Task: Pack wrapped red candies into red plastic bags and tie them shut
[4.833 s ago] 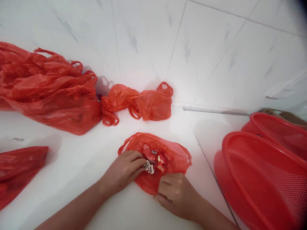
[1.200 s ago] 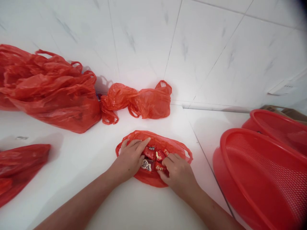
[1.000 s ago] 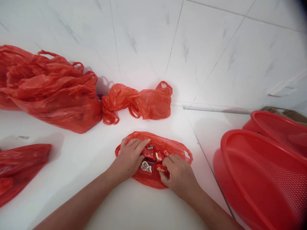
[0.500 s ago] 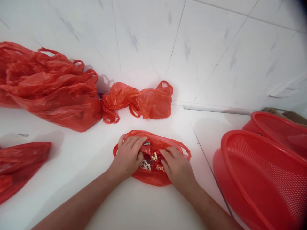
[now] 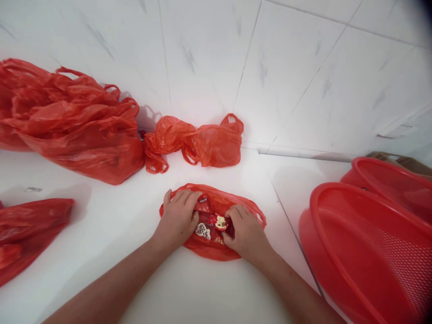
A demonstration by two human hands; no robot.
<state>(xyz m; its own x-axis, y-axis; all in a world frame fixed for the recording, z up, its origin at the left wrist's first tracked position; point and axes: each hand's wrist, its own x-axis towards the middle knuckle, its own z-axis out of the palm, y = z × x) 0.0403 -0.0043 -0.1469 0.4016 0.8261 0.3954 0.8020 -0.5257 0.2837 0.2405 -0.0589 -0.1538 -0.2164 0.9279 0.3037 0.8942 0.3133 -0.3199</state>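
A red plastic bag [image 5: 212, 254] lies spread open on the white tabletop in front of me. Inside it are several small red packets [image 5: 203, 230], some with pale Chinese characters. My left hand [image 5: 178, 213] is curled over the bag's left side, its thumb and fingertips at the packets; what its palm covers is hidden. On the other side, my right hand [image 5: 245, 229] reaches into the bag, fingers and thumb bent around a small red packet with gold print [image 5: 221, 222]. One bag handle [image 5: 261, 217] sticks out past the right hand.
Crumpled red bags [image 5: 77, 130] are heaped at the back left, with a smaller knotted red bag [image 5: 216, 144] against the tiled wall [image 5: 209, 58]. Another red bag [image 5: 30, 231] lies at the left. Two red mesh baskets [image 5: 324, 243] stand at the right, beyond a table seam.
My right hand has shifted slightly left, its fingers closing round a packet. The gold-printed packet has turned and shows more of its face. My left hand is almost where it was.
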